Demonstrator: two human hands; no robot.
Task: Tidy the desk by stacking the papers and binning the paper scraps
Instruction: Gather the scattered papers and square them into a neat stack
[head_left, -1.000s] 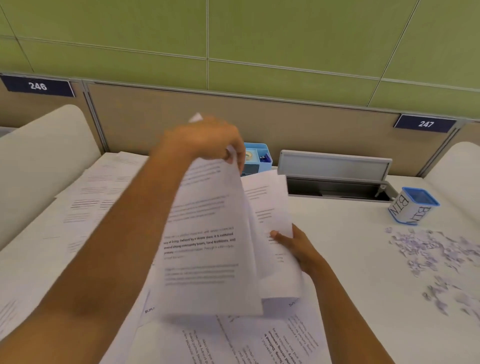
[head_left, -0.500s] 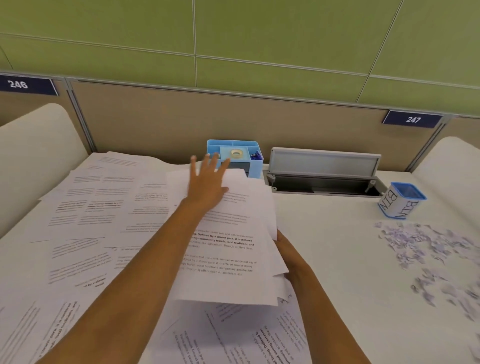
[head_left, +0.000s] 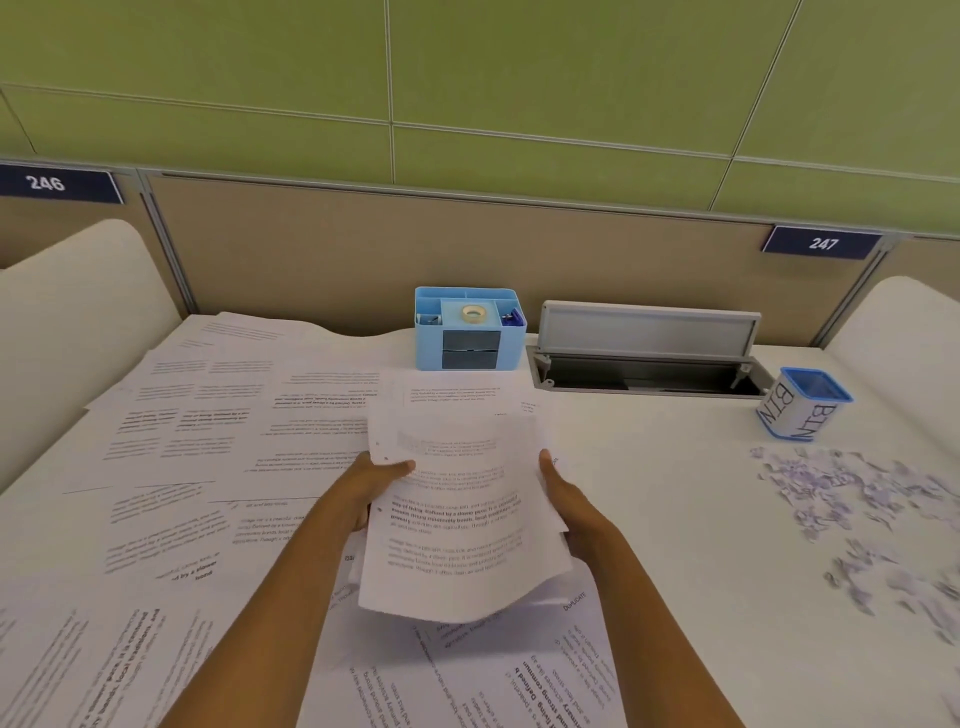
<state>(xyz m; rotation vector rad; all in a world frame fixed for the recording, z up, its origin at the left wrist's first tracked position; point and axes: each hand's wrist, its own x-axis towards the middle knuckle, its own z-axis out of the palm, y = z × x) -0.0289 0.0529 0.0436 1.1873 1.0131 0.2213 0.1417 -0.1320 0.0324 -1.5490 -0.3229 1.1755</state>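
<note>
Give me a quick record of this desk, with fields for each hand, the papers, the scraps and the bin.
left hand: grips left edge of the paper stack
right hand: holds the stack's right edge
paper stack: held over the loose sheets, print up
loose sheets: spread unstacked across the desk, left and near
paper scraps: scattered on the right, outside the bin
bin: blue-rimmed cup marked BIN, upright, behind the scraps
desk organiser: blue, at the back, tape roll on top

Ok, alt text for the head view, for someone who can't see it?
Left hand and right hand hold a sheaf of papers by its sides above the desk. Loose sheets cover the desk's left; paper scraps lie right, near a cup marked BIN.
</note>
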